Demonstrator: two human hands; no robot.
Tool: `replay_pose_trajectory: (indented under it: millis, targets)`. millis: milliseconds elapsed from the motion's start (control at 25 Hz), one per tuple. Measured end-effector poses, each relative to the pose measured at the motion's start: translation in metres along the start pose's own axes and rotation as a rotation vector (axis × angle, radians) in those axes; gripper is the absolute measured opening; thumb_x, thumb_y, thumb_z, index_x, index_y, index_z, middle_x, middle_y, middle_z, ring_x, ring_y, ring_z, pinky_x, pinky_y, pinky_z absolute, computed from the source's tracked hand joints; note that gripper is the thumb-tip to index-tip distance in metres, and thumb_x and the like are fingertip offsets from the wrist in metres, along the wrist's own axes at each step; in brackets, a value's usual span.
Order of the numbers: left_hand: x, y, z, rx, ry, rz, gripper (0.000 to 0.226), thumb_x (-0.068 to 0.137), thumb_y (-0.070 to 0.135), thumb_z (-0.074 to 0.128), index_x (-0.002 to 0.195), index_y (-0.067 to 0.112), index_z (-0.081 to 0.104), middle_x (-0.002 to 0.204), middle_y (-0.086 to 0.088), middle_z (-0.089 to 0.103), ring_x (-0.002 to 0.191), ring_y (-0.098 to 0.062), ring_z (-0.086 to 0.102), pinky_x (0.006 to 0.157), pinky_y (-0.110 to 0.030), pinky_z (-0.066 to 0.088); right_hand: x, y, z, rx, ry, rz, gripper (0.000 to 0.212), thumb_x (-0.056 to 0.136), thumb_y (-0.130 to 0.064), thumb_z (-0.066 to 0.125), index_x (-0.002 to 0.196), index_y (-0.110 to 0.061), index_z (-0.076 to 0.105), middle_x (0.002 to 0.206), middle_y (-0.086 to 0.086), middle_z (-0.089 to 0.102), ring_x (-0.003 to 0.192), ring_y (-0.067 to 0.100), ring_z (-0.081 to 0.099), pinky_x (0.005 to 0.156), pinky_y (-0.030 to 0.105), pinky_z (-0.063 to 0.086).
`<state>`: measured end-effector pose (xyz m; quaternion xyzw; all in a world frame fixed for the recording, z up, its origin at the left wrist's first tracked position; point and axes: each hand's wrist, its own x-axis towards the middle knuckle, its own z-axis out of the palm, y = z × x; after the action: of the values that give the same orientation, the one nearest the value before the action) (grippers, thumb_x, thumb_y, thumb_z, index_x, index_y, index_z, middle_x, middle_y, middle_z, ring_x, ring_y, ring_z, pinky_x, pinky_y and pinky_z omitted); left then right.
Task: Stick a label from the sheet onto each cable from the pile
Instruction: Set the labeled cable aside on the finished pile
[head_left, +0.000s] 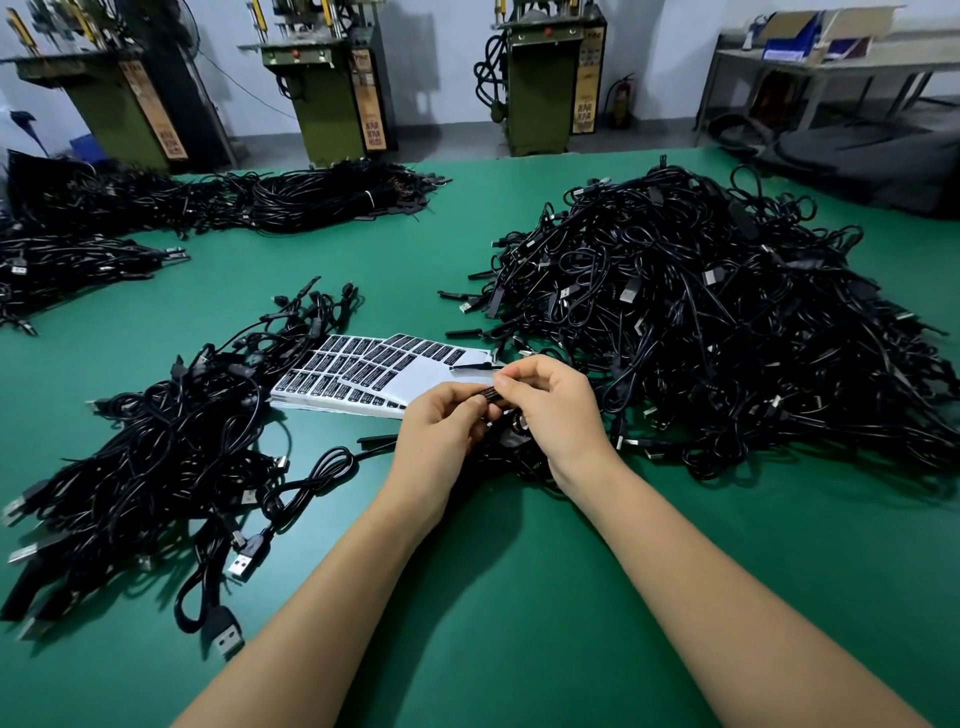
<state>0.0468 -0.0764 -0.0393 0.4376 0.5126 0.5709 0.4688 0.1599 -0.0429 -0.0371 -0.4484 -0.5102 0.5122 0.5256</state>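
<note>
A big pile of black cables (701, 322) lies on the right of the green table (498, 597). A smaller heap of black cables (166, 467) lies on the left. Between them sits a stack of label sheets (363, 374) with rows of black labels and a bare white patch. Just in front of the sheets, my left hand (441, 426) and my right hand (550, 400) meet over one black cable (511, 439). Both pinch a small black label (490, 393) with white print, held on the cable's housing. The cable's loops hang under my hands, mostly hidden.
More cable bundles (311, 197) lie along the table's far and left edges. Beyond the table stand three green machines (540, 88), a fire extinguisher (621, 101) and a grey bench (831, 62) with boxes. A loose cable with a USB plug (223, 634) lies near my left forearm.
</note>
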Motion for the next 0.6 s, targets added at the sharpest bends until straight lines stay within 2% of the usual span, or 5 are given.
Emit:
replay_pose_trajectory:
  millis: [120,200,360,440,600]
  targets:
    - [-0.001,0.000,-0.001,-0.006,-0.005,0.001,0.016,0.094,0.003,0.052,0.090,0.007,0.067,0.065,0.004,0.064,0.052,-0.003,0.051,0.049,-0.013,0.039,0.003,-0.002,-0.004,-0.002,-0.029,0.027,0.021,0.088,-0.002,0.061,0.077,-0.018,0.068,0.067,-0.007,0.065,0.060,0.001,0.059,0.053,0.010,0.042]
    - [-0.003,0.002,-0.002,-0.053,0.015,-0.013,0.015,0.095,0.004,0.052,0.090,0.008,0.065,0.066,0.001,0.063,0.052,-0.006,0.051,0.050,-0.016,0.040,0.005,-0.004,-0.009,0.021,-0.069,0.050,0.020,0.093,-0.002,0.055,0.087,-0.016,0.068,0.072,-0.002,0.068,0.065,0.006,0.059,0.055,0.013,0.042]
    - [-0.006,0.022,-0.013,-0.260,0.072,-0.028,0.014,0.097,0.001,0.048,0.090,0.004,0.060,0.063,-0.002,0.061,0.045,-0.007,0.048,0.042,-0.015,0.039,0.010,-0.010,-0.028,0.411,-0.027,0.225,0.016,0.099,-0.007,0.046,0.106,-0.004,0.060,0.081,0.009,0.073,0.071,0.016,0.067,0.054,0.018,0.047]
    - [-0.009,0.044,-0.021,-0.308,0.078,0.017,0.012,0.096,0.002,0.048,0.092,0.002,0.059,0.064,-0.002,0.062,0.043,-0.005,0.046,0.039,-0.014,0.037,0.011,-0.012,-0.035,0.511,-0.064,0.277,0.018,0.100,-0.009,0.045,0.110,-0.004,0.058,0.087,0.010,0.074,0.076,0.017,0.070,0.057,0.021,0.050]
    - [-0.013,0.100,-0.056,-0.286,0.111,0.199,0.008,0.094,0.005,0.051,0.094,0.004,0.060,0.069,-0.003,0.068,0.045,-0.004,0.050,0.039,-0.012,0.039,0.010,-0.013,-0.039,0.524,-0.146,0.305,0.019,0.100,-0.010,0.044,0.108,-0.005,0.061,0.085,0.008,0.073,0.075,0.016,0.069,0.061,0.022,0.051]
